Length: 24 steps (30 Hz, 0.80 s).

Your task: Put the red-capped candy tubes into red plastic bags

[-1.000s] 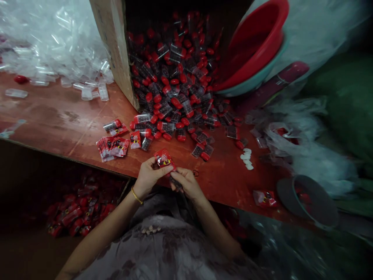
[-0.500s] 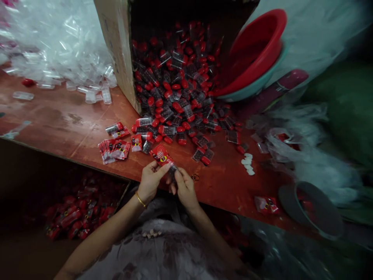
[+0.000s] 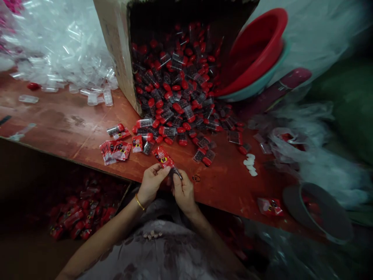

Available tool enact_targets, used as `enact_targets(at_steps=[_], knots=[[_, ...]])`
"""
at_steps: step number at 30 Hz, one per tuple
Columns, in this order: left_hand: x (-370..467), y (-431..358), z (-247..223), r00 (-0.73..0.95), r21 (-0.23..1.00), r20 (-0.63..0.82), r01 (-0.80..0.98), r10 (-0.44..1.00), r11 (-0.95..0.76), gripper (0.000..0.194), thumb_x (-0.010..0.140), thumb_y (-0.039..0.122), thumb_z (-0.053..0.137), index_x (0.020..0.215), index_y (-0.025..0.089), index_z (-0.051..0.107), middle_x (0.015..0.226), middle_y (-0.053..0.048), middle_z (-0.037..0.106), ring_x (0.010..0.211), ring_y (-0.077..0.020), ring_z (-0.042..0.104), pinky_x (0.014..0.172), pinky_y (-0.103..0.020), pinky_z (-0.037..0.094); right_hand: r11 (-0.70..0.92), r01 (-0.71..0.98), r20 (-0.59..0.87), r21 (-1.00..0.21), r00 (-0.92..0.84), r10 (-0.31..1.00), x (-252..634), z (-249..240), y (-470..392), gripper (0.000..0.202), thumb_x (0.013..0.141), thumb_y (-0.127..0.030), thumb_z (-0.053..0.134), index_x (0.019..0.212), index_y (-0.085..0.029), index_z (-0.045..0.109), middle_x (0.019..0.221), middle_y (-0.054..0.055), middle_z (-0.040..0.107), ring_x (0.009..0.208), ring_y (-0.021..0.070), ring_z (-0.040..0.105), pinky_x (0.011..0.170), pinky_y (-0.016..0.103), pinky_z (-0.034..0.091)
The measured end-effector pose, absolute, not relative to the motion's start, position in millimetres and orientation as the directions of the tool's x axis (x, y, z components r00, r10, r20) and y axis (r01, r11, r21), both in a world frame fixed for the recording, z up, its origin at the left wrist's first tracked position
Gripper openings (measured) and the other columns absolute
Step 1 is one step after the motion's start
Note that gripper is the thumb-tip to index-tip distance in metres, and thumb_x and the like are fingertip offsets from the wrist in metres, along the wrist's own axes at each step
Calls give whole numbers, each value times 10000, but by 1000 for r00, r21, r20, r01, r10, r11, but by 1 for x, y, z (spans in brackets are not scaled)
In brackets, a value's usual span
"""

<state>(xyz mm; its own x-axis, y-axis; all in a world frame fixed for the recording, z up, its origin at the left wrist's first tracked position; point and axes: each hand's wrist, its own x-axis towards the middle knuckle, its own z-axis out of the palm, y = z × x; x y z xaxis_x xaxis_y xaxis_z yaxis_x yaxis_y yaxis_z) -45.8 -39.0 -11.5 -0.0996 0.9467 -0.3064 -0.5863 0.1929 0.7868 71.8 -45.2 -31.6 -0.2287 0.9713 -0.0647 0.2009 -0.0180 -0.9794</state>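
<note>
My left hand [image 3: 151, 183] pinches a small red printed packet [image 3: 162, 156] over the table's front edge. Closed around the lower end is my right hand [image 3: 183, 191], gripping a dark-filled clear container [image 3: 175, 172] with thumb and fingers. The container meets the packet's near end; whether it sits inside cannot be made out. Left of the hands lie a fanned stack of red packets [image 3: 115, 151], a single packet [image 3: 136, 144] and a filled container [image 3: 115, 129] resting on another packet. A large heap of red-capped filled containers [image 3: 177, 107] spreads out beyond the hands.
The heap spills from a cardboard box [image 3: 116, 50] lying on its side. Clear empty containers [image 3: 72, 66] pile up at the left. A red basin [image 3: 262, 50] leans at the right, near plastic bags [image 3: 305, 151]. Below the edge is a pile of filled red packets [image 3: 78, 217].
The packet has turned and looks narrower. My right thumb and fingers have shifted slightly along the container, showing more of it. The whole view has moved a little.
</note>
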Motion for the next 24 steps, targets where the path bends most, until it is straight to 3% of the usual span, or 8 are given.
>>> enact_targets(at_steps=[2,5,9,12,15,17,21,24], knots=[[-47,-38,-9,-98,803,-291,-566,952,187,319,627,364,755,813,117,674,751,-44,680,618,-107,582,586,-218,466,82,250,21,-965,-238,971,73,-29,-45,242,912,-423,385,910,-215,508,649,-17,538,510,109,460,479,234,356],[-49,-35,-5,-43,821,-305,-517,951,240,380,671,436,701,853,104,676,738,-67,686,495,-104,549,440,-215,433,112,219,44,-969,-293,955,72,-28,-44,248,912,-416,389,889,-209,525,630,-21,531,538,113,475,517,237,377],[-47,-33,-5,14,831,-319,-476,947,287,386,652,417,720,870,104,664,718,-61,682,451,-105,543,386,-213,434,-77,50,-88,-996,-278,957,70,-30,-45,293,894,-475,411,866,-205,520,600,-43,490,461,84,424,433,212,346],[-44,-36,-4,86,823,-338,-456,937,339,459,652,431,714,979,119,631,571,-11,624,400,-121,536,360,-223,438,-263,-127,-216,-956,-299,930,67,-30,-44,328,860,-530,446,870,-209,513,557,-72,449,365,55,341,346,189,288],[-40,-40,-2,108,836,-321,-434,941,335,510,661,484,689,1012,127,589,441,55,509,336,-123,497,319,-217,402,-270,-205,-219,-941,-241,945,64,-25,-42,346,843,-551,464,803,-208,496,526,-84,424,328,40,298,312,175,251],[-39,-40,0,49,857,-270,-444,962,263,448,673,503,674,927,145,582,423,75,469,325,-102,468,329,-203,386,-210,-169,-173,-963,-208,963,64,-22,-41,349,857,-535,452,746,-206,480,519,-75,433,339,42,322,316,172,243],[-41,-35,-3,-94,864,-201,-486,975,132,359,714,512,632,745,158,583,543,37,553,392,-64,461,409,-198,398,-114,-55,-100,-992,-211,972,65,-20,-41,346,899,-493,388,727,-206,478,546,-55,478,358,51,338,335,189,244],[-41,-30,-6,-105,877,-221,-457,970,150,330,685,460,682,741,140,621,591,30,574,436,-56,452,443,-195,386,-26,59,-33,-998,-120,992,65,-24,-41,316,904,-468,387,769,-209,507,612,-31,519,462,84,442,424,207,352]])
